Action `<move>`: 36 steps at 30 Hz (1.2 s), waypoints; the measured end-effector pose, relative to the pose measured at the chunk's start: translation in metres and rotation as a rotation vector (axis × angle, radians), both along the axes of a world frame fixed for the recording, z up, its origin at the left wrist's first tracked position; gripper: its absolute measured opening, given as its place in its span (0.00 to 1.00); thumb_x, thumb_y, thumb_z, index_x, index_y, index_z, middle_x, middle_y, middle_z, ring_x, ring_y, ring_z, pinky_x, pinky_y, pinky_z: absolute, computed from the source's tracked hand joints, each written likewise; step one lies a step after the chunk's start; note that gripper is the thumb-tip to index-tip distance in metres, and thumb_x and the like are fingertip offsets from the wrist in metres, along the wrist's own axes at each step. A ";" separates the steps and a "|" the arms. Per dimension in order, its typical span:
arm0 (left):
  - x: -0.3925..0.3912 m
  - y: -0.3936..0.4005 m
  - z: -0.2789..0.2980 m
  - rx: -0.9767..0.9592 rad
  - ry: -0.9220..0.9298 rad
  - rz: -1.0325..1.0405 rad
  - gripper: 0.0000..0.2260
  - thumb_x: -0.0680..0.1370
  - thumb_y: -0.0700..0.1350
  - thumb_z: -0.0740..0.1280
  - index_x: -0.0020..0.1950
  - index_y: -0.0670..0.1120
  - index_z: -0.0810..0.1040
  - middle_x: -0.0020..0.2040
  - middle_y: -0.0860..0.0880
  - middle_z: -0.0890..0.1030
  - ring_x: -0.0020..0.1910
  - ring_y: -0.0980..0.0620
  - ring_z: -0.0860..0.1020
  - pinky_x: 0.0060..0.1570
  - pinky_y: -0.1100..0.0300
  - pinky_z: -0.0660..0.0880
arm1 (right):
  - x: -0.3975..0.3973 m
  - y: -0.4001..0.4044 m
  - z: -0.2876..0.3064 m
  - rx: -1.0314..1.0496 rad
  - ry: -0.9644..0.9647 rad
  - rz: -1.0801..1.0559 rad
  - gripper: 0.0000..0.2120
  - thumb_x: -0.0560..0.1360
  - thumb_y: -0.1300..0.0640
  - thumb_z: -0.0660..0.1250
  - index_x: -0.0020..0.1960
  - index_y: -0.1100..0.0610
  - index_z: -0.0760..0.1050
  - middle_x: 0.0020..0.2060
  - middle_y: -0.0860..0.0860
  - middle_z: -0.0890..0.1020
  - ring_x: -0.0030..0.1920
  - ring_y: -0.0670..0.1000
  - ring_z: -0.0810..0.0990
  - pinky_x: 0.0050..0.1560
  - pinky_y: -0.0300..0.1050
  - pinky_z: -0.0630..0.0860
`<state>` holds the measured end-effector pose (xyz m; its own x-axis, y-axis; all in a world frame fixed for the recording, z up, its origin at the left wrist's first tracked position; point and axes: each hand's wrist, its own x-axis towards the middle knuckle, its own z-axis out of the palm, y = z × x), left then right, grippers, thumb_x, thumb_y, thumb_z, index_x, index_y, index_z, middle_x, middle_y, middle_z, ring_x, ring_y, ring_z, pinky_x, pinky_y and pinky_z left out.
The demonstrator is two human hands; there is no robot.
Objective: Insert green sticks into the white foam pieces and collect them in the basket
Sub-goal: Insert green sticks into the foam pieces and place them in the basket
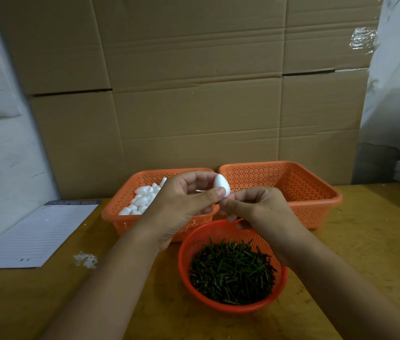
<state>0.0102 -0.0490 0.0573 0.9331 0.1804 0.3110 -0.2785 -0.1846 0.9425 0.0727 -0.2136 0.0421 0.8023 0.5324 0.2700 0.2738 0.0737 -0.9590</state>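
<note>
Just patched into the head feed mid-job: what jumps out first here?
Dead centre, both hands meet over the baskets: the left hand pinches a white foam egg, with the right hand closed against its lower end. Below them a round red basket brims with green sticks. Behind left, an orange basket holds more foam pieces.

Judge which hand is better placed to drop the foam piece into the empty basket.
Probably the right hand: it hovers just in front of the empty basket. The left hand pinches the foam piece.
</note>
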 end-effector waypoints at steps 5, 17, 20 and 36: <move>-0.001 0.001 0.001 0.020 0.014 -0.021 0.09 0.76 0.42 0.73 0.55 0.48 0.83 0.50 0.49 0.87 0.49 0.53 0.85 0.49 0.61 0.81 | 0.001 -0.001 0.001 0.002 0.001 0.009 0.07 0.76 0.61 0.72 0.39 0.56 0.85 0.34 0.52 0.85 0.33 0.44 0.81 0.33 0.33 0.74; 0.001 -0.003 0.000 -0.024 0.001 0.043 0.13 0.75 0.43 0.74 0.60 0.47 0.81 0.54 0.48 0.86 0.52 0.49 0.85 0.50 0.56 0.81 | 0.002 -0.001 0.002 0.037 0.062 0.006 0.04 0.75 0.61 0.72 0.42 0.60 0.85 0.33 0.52 0.85 0.32 0.44 0.80 0.33 0.35 0.74; 0.002 -0.002 -0.001 -0.008 0.004 0.026 0.13 0.75 0.44 0.73 0.59 0.47 0.81 0.53 0.48 0.86 0.51 0.51 0.85 0.49 0.58 0.82 | 0.002 -0.001 0.002 0.038 0.066 -0.002 0.04 0.75 0.61 0.73 0.43 0.61 0.85 0.34 0.53 0.85 0.32 0.45 0.80 0.33 0.36 0.74; 0.006 0.011 0.002 -0.197 -0.008 0.196 0.10 0.79 0.49 0.69 0.58 0.49 0.81 0.48 0.50 0.86 0.41 0.55 0.83 0.38 0.63 0.80 | 0.015 -0.006 0.000 0.084 0.268 0.005 0.05 0.76 0.59 0.71 0.43 0.60 0.82 0.36 0.53 0.84 0.32 0.45 0.79 0.31 0.37 0.75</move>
<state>0.0165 -0.0379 0.0598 0.8720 0.4153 0.2590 -0.2627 -0.0493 0.9636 0.0881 -0.2197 0.0425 0.8486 0.5209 0.0921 0.0107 0.1571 -0.9875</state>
